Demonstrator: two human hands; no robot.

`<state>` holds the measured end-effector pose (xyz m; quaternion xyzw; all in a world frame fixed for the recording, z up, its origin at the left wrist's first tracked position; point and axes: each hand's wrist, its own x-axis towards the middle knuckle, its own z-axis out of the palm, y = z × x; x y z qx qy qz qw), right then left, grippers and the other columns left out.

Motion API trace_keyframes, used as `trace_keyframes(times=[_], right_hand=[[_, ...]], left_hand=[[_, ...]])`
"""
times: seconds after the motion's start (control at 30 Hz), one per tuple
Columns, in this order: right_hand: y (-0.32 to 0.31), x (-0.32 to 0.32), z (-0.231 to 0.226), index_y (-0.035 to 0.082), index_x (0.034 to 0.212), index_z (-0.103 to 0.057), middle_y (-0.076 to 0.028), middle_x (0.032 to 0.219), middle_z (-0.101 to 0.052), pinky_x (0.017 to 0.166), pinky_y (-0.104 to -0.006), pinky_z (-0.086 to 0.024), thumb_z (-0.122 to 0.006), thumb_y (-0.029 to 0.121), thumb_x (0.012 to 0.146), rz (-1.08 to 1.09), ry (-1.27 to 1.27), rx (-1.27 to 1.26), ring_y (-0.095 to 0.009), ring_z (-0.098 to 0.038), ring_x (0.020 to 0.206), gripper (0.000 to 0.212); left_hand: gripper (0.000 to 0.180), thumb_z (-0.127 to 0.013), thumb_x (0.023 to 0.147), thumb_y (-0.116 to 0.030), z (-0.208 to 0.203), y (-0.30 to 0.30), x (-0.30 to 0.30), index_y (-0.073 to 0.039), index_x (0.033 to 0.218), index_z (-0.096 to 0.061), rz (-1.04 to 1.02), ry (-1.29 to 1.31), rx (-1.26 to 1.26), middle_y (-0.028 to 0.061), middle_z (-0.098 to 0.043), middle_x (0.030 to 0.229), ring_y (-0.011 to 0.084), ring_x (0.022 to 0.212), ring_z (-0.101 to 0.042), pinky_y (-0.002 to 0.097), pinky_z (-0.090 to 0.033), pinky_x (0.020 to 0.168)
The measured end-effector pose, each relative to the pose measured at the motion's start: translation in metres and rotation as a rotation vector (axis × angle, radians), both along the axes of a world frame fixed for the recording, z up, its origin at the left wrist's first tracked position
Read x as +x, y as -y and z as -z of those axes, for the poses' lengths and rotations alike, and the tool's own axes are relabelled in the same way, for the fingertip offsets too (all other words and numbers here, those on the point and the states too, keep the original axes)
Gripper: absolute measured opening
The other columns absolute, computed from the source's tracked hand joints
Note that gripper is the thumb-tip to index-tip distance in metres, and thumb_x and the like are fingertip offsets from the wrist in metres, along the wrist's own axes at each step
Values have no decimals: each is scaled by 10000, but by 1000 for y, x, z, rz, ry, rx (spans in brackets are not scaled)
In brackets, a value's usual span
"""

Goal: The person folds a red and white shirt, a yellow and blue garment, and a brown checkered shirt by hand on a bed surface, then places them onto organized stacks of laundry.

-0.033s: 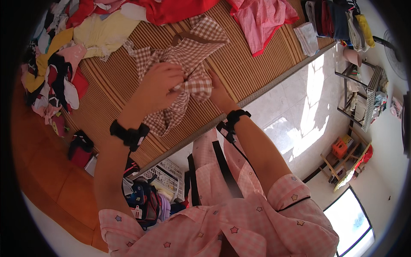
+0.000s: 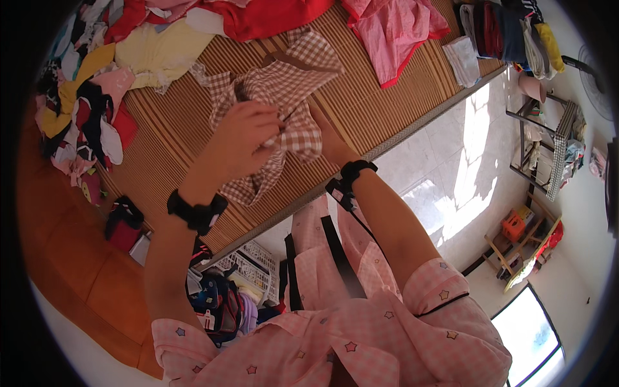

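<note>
A brown-and-white checked garment (image 2: 284,84) with a plain brown trim lies rumpled on a striped woven mat (image 2: 164,138). My left hand (image 2: 248,135) rests over its middle, fingers curled into a bunched fold of the cloth. From the right, my right hand (image 2: 330,138) holds the edge of the same fold, and its fingertips are hidden behind the fabric. Both wrists wear black bands. Part of the garment hangs down toward the mat's near edge below my left hand.
Heaped clothes (image 2: 84,116) lie at the left, with a pale yellow garment (image 2: 161,51) and red cloth (image 2: 271,16) beyond. A pink garment (image 2: 396,35) is spread at the far side. Folded clothes (image 2: 500,32) stand far right. White baskets (image 2: 255,264) and a backpack (image 2: 216,303) sit below the mat's edge.
The view has shifted very slightly. Both hands stay at the checked garment, and its fold looks almost the same.
</note>
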<state>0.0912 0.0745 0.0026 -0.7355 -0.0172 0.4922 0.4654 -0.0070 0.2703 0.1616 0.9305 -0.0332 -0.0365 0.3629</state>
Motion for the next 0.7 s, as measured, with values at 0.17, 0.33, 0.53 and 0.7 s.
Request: trace_keyframes(times=[0.17,0.33,0.53,0.7], right_hand=[[-39,22,-76,17,1303,-410,-129,1188,-512,941,-329,-378,-660,177,786,-435,-281,441,-223,-486,1111,596],[-61,33,-179,30,1290,-428,-128,1221,-496,963,-328,-357,-646,177,800,-915,-338,689,-225,-468,1137,557],[-13,46,-265,45,1275,-449,-127,1259,-478,990,-327,-332,-629,176,816,-1425,-403,878,-227,-446,1169,510],[5,46,-316,26,1135,-524,-88,1087,-572,873,-319,-432,-639,130,794,-1472,-41,522,-199,-548,997,375]], left_hand=[[168,-651,566,-4,-99,23,-21,-36,672,-525,-51,109,94,63,-624,929,233,1062,-545,465,-358,986],[175,-654,589,-100,-199,49,-36,-77,723,-544,-153,228,299,30,-589,808,187,938,-589,443,-371,984],[149,-645,654,-125,-253,125,-56,-36,679,-528,-358,436,189,75,-554,694,253,689,-603,384,-505,765],[186,-664,658,-123,-250,169,-80,-22,800,-598,-734,365,347,121,-559,689,295,622,-558,388,-445,568]])
